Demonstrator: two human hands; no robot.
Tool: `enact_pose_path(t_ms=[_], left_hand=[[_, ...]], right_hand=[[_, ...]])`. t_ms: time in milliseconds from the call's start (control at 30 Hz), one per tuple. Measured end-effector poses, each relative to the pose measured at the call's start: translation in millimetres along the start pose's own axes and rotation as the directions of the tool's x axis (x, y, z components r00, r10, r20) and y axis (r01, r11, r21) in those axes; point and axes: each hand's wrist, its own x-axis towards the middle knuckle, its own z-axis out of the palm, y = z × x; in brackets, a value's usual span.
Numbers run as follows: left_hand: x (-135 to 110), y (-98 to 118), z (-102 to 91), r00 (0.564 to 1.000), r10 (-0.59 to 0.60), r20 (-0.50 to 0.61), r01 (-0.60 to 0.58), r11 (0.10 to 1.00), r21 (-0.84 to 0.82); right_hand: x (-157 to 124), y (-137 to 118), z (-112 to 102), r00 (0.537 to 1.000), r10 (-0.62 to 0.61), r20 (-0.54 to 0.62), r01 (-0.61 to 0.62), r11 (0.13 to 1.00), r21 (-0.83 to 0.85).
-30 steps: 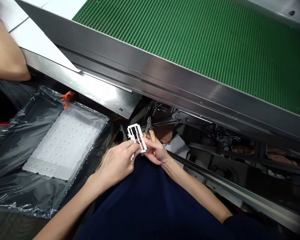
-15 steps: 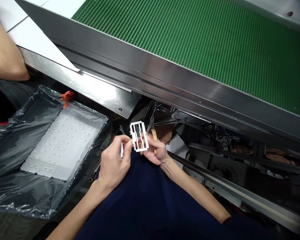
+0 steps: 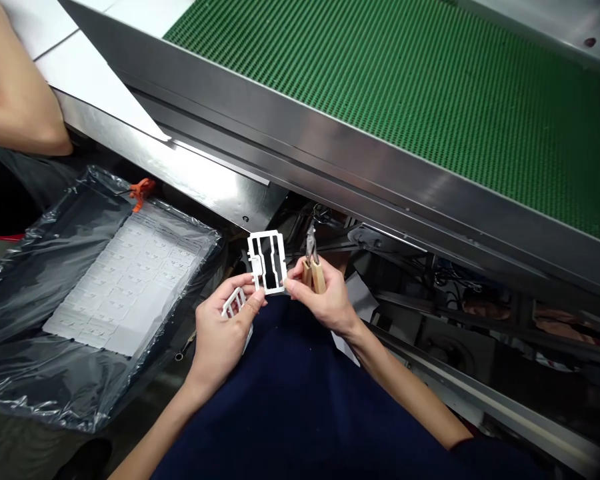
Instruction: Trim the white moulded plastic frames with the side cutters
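Observation:
My left hand point(image 3: 226, 325) is closed around a white plastic frame point(image 3: 235, 303), which sits tilted in its palm. Between its thumb and fingers it also pinches the lower left of a second white plastic frame point(image 3: 259, 273), held upright with slots through it. My right hand point(image 3: 327, 297) wraps around nippers point(image 3: 313, 267) with tan handles, their metal jaws pointing up. Its thumb and finger reach the lower right edge of the upright frame. To the left, rows of similar white pieces point(image 3: 130, 273) lie in a box lined with clear plastic point(image 3: 45, 387).
A green ribbed conveyor belt point(image 3: 380, 100) runs behind a metal side rail point(image 3: 300, 113). White sheets point(image 3: 95, 87) lie at upper left beside another person's bent arm point(image 3: 25, 107). An orange clip point(image 3: 142, 192) sits at the box's rim. Dark machine parts point(image 3: 445, 333) fill the lower right.
The upright frame has shifted slightly left and up. My right hand has turned, so the nippers now point more upright with handles closer together. The second frame in my left palm shows more clearly.

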Motion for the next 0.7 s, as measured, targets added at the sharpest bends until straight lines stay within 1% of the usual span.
enact_pose_path(t_ms=[67,167,400,700], left_hand=[[-2.9,2.0,1.7,0.999,0.046,-0.015,-0.045,0.999,0.029],[-6.6,4.6,4.0,0.997,0.075,-0.029,-0.073,0.995,0.070],[-9.3,6.4,5.2,0.997,0.064,-0.042,-0.059,0.992,0.116],[-9.8,9.4,4.8,0.999,0.034,-0.035,-0.029,0.993,0.118]], right_hand=[[-4.2,-7.0,2.0,1.000,-0.021,0.004,0.021,0.997,-0.069],[-7.7,-10.5,6.7,0.999,-0.043,-0.009,0.041,0.992,-0.115],[-6.3,-8.7,6.8,1.000,-0.031,-0.006,0.030,0.992,-0.122],[-5.4,-7.0,5.6,0.999,-0.041,0.008,0.042,0.994,-0.104]])
